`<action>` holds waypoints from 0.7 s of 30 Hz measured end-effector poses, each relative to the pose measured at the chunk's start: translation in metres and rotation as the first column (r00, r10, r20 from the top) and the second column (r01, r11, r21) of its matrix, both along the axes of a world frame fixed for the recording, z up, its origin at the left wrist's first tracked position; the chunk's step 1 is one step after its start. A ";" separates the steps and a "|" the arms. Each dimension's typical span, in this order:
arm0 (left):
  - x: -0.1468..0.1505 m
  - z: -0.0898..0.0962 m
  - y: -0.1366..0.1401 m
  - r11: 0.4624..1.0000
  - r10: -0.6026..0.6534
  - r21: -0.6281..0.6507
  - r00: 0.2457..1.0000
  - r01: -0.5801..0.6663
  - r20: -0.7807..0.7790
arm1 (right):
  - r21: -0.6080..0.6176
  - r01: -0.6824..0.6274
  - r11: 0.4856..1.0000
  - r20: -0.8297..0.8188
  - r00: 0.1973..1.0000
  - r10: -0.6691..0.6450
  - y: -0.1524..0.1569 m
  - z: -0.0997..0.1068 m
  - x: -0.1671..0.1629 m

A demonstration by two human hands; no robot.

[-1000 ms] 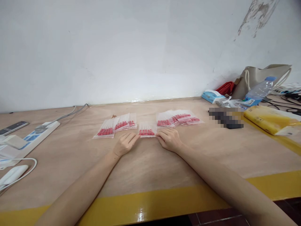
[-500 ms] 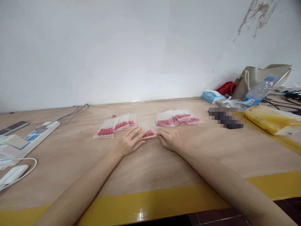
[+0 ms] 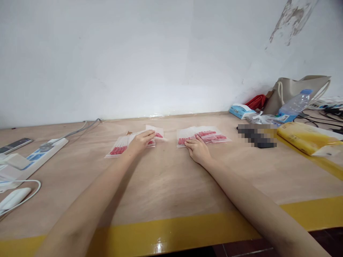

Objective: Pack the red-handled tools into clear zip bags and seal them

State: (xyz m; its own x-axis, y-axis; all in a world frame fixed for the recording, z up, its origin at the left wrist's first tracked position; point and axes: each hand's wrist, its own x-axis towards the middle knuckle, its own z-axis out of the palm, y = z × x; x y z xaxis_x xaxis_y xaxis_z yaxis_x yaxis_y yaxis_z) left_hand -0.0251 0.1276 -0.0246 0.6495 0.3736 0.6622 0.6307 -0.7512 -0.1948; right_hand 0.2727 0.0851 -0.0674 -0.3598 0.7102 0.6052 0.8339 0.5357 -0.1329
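L hand [image 3: 139, 141] pinches a clear zip bag [image 3: 157, 134] w/ red-tipped pieces, over the bag row under it. R hand [image 3: 197, 150] lies flat, fingers spread on the bag pile [image 3: 211, 135] ahead.

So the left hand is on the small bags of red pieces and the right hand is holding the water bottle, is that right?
Not quite. The head view shows the right hand resting on the right pile of bags, not holding the water bottle, which lies untouched at the far right. The left hand is on the left pile of bags, as you said.
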 end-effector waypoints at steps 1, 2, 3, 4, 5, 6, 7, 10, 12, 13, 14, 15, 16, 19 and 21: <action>-0.008 0.000 0.003 1.000 0.001 -0.011 1.000 -0.001 -0.012 | -0.017 -0.048 0.999 -0.022 0.999 0.047 0.002 -0.001 0.000; -0.014 0.000 0.004 1.000 -0.001 -0.025 1.000 0.000 -0.029 | -0.030 -0.102 0.994 -0.049 0.994 0.100 0.002 -0.002 -0.001; -0.020 0.001 0.003 0.999 -0.005 -0.040 0.999 0.003 -0.049 | -0.040 -0.157 0.987 -0.077 0.985 0.154 0.002 -0.002 -0.002; -0.024 0.002 0.000 0.998 -0.012 -0.055 0.998 0.008 -0.068 | -0.048 -0.209 0.977 -0.103 0.974 0.203 0.002 -0.002 -0.003; -0.026 0.004 -0.005 0.998 -0.009 -0.065 0.996 0.004 -0.084 | -0.053 -0.250 0.967 -0.124 0.962 0.242 0.000 -0.002 -0.005; -0.026 0.005 -0.012 0.998 0.007 -0.068 0.996 -0.013 -0.094 | -0.057 -0.279 0.959 -0.139 0.953 0.269 -0.002 -0.003 -0.007; -0.023 0.007 -0.021 0.997 0.030 -0.066 0.995 -0.036 -0.097 | -0.061 -0.300 0.952 -0.148 0.946 0.288 -0.004 -0.002 -0.009; -0.002 0.004 -0.048 0.989 0.118 -0.082 0.989 -0.126 -0.091 | -0.057 -0.311 0.949 -0.163 0.940 0.299 -0.011 -0.001 -0.015; 0.017 -0.004 -0.061 0.986 0.057 -0.154 0.995 -0.069 -0.081 | -0.032 -0.260 0.965 -0.167 0.954 0.251 -0.016 0.000 -0.016; 0.027 -0.010 -0.065 0.985 0.025 -0.170 0.998 -0.034 -0.052 | -0.017 -0.209 0.978 -0.162 0.966 0.204 -0.017 0.001 -0.016; 0.036 -0.016 -0.067 0.984 0.016 -0.180 1.000 -0.016 -0.005 | -0.004 -0.144 0.990 -0.155 0.978 0.141 -0.019 0.002 -0.015; 0.044 -0.021 -0.067 0.983 0.021 -0.181 0.999 -0.012 0.048 | 0.003 -0.073 0.997 -0.146 0.987 0.072 -0.020 0.003 -0.013; 0.052 -0.026 -0.065 0.984 0.032 -0.179 0.995 -0.015 0.091 | 0.005 -0.009 1.000 -0.135 0.991 0.009 -0.022 0.003 -0.011; 0.065 -0.035 -0.060 0.981 0.043 -0.192 0.987 -0.013 0.152 | -0.015 0.079 0.997 -0.113 0.990 -0.080 -0.024 0.005 -0.008; 0.069 -0.035 -0.059 0.978 0.023 -0.208 0.986 0.012 0.165 | -0.025 0.056 0.998 -0.127 0.990 -0.059 -0.024 0.005 -0.009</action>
